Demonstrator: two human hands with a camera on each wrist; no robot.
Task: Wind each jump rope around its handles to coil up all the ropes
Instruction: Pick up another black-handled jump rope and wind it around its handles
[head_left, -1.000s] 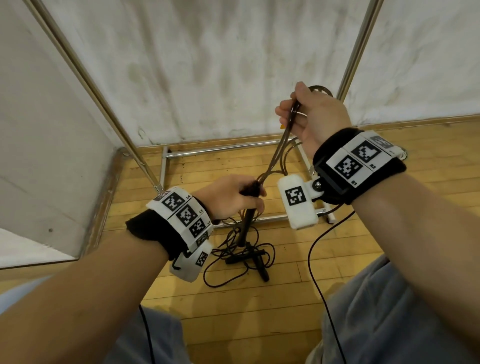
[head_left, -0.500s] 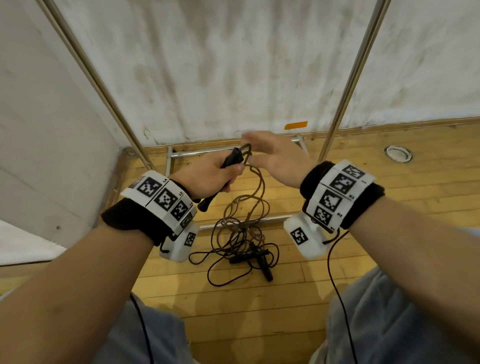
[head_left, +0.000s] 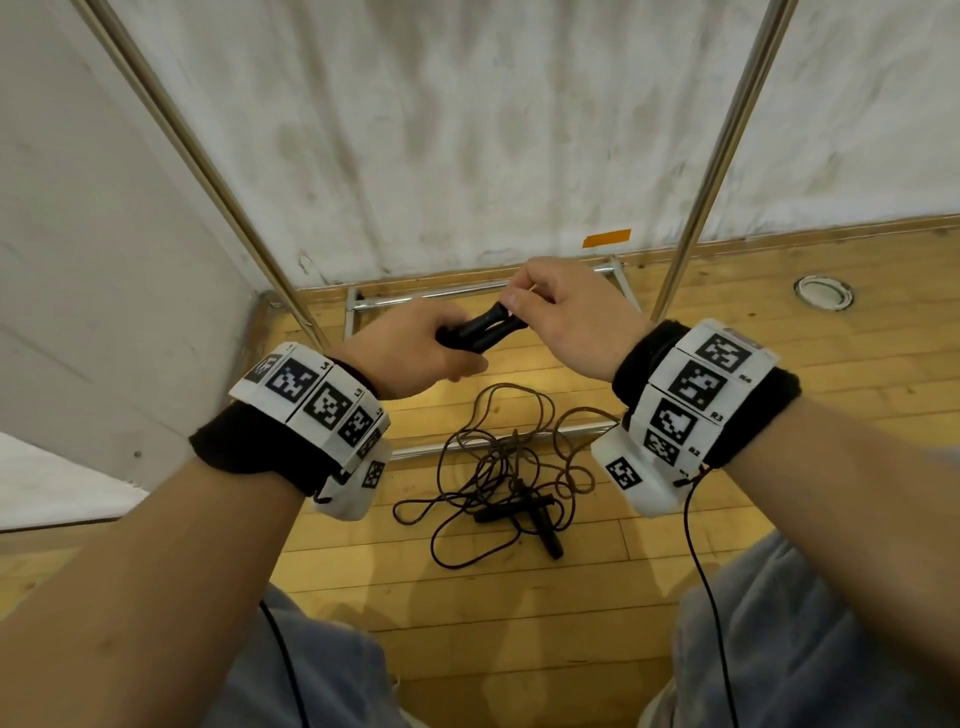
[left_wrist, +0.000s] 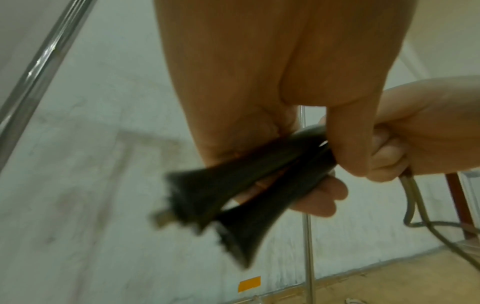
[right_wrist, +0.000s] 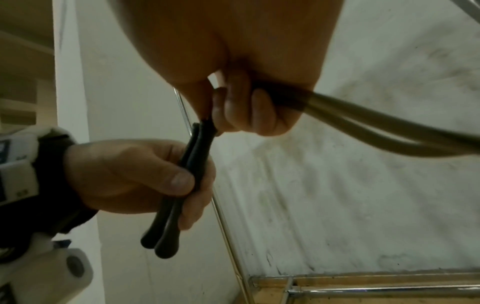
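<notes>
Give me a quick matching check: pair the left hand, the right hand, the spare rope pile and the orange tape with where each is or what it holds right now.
Things:
1. left hand
2. right hand
3. spare rope pile
4. orange tape

States:
A. stuck low on the white wall
B. grips two black handles side by side
C. tangled on the wood floor, with black handles in it
D. pinches the handle tips, with two rope strands running out of the fist

Pairs: 1-B, 2-D, 3-C, 4-A

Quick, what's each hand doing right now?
Left hand: grips two black rubber handles together.
Right hand: grips the brown rope beside the handle tips.
</notes>
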